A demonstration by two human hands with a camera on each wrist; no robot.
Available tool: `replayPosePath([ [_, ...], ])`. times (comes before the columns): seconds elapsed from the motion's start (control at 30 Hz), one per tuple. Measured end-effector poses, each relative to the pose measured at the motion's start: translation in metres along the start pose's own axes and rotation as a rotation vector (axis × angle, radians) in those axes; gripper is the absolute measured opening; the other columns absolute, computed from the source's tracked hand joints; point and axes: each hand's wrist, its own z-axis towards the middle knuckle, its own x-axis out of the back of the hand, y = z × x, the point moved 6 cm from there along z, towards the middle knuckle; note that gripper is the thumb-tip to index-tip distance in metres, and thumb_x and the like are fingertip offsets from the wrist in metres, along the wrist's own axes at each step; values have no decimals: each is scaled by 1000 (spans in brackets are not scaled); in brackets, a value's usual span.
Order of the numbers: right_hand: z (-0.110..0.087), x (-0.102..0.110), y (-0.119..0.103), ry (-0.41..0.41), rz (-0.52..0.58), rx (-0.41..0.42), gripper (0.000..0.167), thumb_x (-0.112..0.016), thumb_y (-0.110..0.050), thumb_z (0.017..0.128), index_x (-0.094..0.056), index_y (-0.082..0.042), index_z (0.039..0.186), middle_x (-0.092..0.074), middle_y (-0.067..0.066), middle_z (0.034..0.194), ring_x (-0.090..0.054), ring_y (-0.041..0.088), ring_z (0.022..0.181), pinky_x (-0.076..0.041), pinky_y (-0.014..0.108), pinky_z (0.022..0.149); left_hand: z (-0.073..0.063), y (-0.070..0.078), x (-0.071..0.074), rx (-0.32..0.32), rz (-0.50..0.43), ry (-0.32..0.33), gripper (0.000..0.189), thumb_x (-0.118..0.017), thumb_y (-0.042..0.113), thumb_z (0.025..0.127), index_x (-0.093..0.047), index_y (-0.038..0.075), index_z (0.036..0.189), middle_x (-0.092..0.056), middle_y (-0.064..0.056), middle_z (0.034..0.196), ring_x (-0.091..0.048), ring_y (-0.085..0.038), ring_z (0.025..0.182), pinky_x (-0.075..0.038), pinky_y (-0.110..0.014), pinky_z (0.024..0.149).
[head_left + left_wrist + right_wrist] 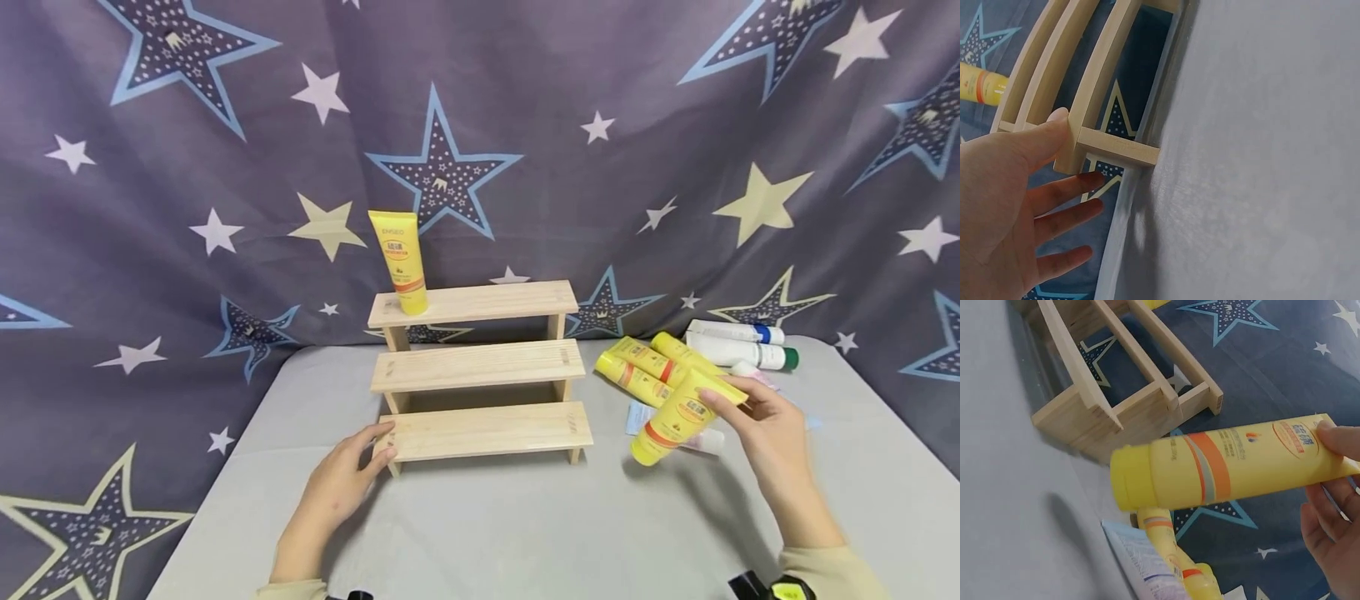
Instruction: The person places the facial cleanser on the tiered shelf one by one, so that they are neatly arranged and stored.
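Observation:
A stepped wooden rack point(483, 429) with three tiers stands on the table. My left hand point(337, 483) touches the left end of its lowest tier; in the left wrist view the thumb point(1054, 125) rests against the board and the other fingers are spread, fairly straight. On the top tier's left end a yellow squeeze tube point(401, 262) stands upright on its cap. My right hand point(768, 425) pinches another yellow squeeze tube point(678, 421) by its flat crimped end. That tube is tilted, cap pointing down and left, held above the table right of the rack.
Several more yellow tubes point(633, 379) lie behind the held one at the right. White tubes with a blue cap and a green cap point(790, 359) lie farther back. A pale blue tube point(1141, 562) is partly hidden beneath. Star-patterned cloth point(480, 50) hangs behind the table.

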Motion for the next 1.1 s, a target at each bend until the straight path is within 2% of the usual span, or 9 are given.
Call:
replayPosePath([
  [0.1,4,1,-8,23,31,13,18,-76,-6,88,-74,-6,107,-72,-12,94,-65,3,87,-50,11,78,4,4,-4,-22,1,1,51,-53,46,101,-51,20,145,-51,-19,144,-46,-44,131,-35,-67,103],
  [0.17,8,-7,-12,24,71,17,18,-76,-5,88,-74,-6,106,-72,-10,93,-65,4,85,-51,12,76,0,0,-2,-21,0,6,51,-53,45,101,-51,19,145,-51,-19,144,-46,-45,131,-35,-67,103],
  [0.27,14,-14,-19,49,65,32,17,-76,-6,88,-74,-8,105,-72,-10,91,-64,4,79,-52,12,70,-2,-2,-2,-23,-9,3,51,-53,46,101,-51,19,145,-51,-19,144,-46,-45,131,-36,-66,103],
  [0.5,26,-29,-38,110,117,32,21,-78,-6,86,-74,-6,106,-71,-4,91,-63,6,73,-51,13,62,-1,-1,-1,-20,-8,9,50,-54,46,101,-52,21,145,-53,-20,142,-49,-44,129,-37,-65,102],
  [0.63,33,-37,-49,109,96,76,20,-78,-7,86,-74,-5,106,-69,-3,95,-61,6,73,-50,13,63,4,2,-1,-42,-11,28,49,-55,44,101,-52,21,145,-53,-19,142,-49,-43,129,-38,-64,102],
  [0.77,40,-44,-56,97,131,123,17,-78,-4,86,-74,-3,103,-68,0,94,-61,7,72,-50,13,64,9,5,-4,-63,-22,34,49,-56,42,101,-53,20,144,-54,-18,141,-49,-43,129,-38,-63,103],
  [0.9,46,-53,-59,69,105,128,16,-78,-5,86,-74,-4,102,-69,-3,92,-62,7,73,-51,12,65,7,4,-6,-43,-23,24,49,-56,43,100,-53,20,144,-55,-18,140,-49,-42,129,-38,-63,103],
  [1.03,51,-66,-67,35,29,158,17,-77,-12,88,-74,-7,104,-69,-7,89,-61,6,73,-51,14,64,4,0,-3,-21,-15,30,50,-56,44,100,-53,21,144,-55,-19,140,-49,-43,129,-38,-64,102],
  [1.1,55,-71,-73,19,26,175,18,-77,-14,88,-73,-7,105,-69,-7,88,-62,6,72,-51,14,63,3,-1,-1,-16,-14,31,50,-55,44,100,-52,21,145,-55,-19,140,-49,-44,129,-37,-64,102],
])
